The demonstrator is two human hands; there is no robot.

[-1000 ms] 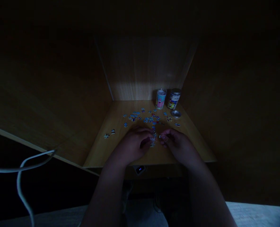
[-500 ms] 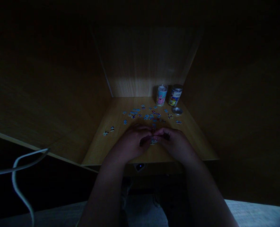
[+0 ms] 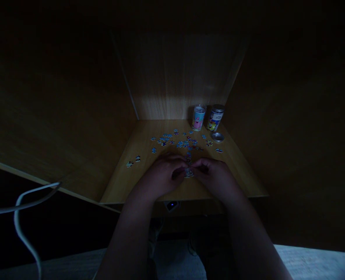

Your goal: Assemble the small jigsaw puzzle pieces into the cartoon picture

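Note:
The scene is dim. My left hand (image 3: pixel 163 175) and my right hand (image 3: pixel 215 175) rest side by side on a wooden desk (image 3: pixel 122 186), fingertips meeting over a small cluster of joined puzzle pieces (image 3: pixel 189 173). Both hands have their fingers curled in a pinch on those pieces. Several loose puzzle pieces (image 3: pixel 180 142) lie scattered on the desk beyond my hands, and two more pieces (image 3: pixel 133 161) sit apart at the left.
Two small picture-printed tins (image 3: pixel 199 117) (image 3: pixel 215 117) stand at the back right, with a round metal lid (image 3: pixel 218 136) lying in front of them. Wooden walls close in the desk on three sides. A white cable (image 3: pixel 23 202) hangs at lower left.
My hands came together from slightly apart, the right one moving left until its fingertips met the left hand over the joined pieces. The view shifted a little.

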